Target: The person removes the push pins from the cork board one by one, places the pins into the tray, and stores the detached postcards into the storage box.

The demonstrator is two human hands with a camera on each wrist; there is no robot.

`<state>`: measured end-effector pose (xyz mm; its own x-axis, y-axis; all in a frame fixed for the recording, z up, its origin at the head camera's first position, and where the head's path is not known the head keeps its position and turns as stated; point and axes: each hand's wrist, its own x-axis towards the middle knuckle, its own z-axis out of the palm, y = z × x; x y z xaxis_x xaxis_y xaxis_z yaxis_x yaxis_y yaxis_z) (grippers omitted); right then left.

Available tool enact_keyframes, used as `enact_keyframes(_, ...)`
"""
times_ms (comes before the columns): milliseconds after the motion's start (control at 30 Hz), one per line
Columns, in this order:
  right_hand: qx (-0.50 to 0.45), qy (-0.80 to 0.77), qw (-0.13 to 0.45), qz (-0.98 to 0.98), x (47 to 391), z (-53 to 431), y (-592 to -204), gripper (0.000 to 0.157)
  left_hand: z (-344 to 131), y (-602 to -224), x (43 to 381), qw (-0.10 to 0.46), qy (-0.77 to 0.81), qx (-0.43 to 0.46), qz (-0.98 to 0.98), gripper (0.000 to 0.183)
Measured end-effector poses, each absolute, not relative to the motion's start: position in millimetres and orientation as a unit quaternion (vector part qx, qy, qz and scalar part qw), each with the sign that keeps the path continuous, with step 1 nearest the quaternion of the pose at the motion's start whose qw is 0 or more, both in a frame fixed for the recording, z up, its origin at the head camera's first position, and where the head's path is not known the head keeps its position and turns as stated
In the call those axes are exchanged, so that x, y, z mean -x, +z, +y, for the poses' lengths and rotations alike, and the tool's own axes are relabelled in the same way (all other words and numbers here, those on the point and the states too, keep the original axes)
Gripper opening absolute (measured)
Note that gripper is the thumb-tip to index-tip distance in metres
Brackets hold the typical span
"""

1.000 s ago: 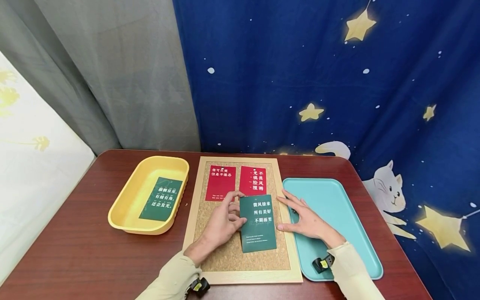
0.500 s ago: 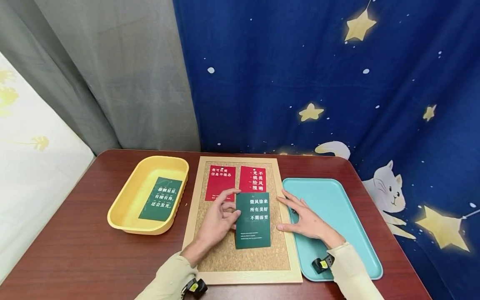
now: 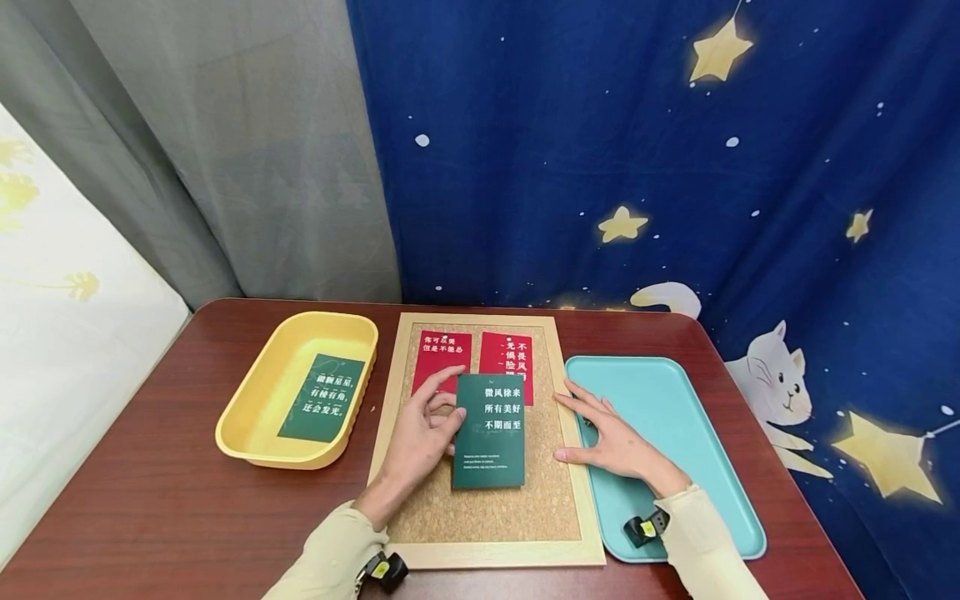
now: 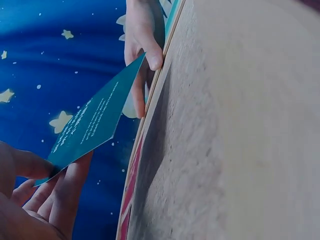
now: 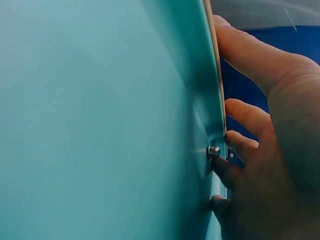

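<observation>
Between thumb and fingers, my left hand (image 3: 416,437) pinches the left edge of a green card (image 3: 489,446) printed with white Chinese text. In the left wrist view the card (image 4: 95,122) tilts clear above the cork board's surface. The wood-framed cork board (image 3: 495,554) lies on the table. Two red cards sit pinned at its top: the left one (image 3: 437,362) and the right one (image 3: 507,350), both partly covered. My right hand (image 3: 618,442) rests spread with fingertips on the board's right frame. A shiny metal pin (image 5: 214,152) shows by its fingers, in the tray.
Left of the board stands a yellow bin (image 3: 258,392) with another green card (image 3: 322,398) inside. A turquoise tray (image 3: 690,433) adjoins the board's right side, under my right hand. Curtains hang behind the table (image 3: 135,467).
My left hand has carried the green card leftward and slightly up over the board, so it covers part of the left red card. My right hand has stayed in place.
</observation>
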<state>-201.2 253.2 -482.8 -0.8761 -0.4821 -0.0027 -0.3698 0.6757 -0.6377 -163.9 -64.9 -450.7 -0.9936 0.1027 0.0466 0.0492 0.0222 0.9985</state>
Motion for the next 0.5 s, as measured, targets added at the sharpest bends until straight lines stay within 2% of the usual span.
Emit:
enact_keyframes(233,0.23,-0.328,0.086,0.912,200.7,253.2,-482.1,0.09,-69.7,-447.7,164.9,0.009,0.699,-0.046,0.713,0.061)
enact_keyframes(500,0.233,-0.329,0.084,0.911,200.5,252.5,-482.7,0.088,-78.2,-443.2,168.6,-0.028,0.693,-0.044,0.719,0.061)
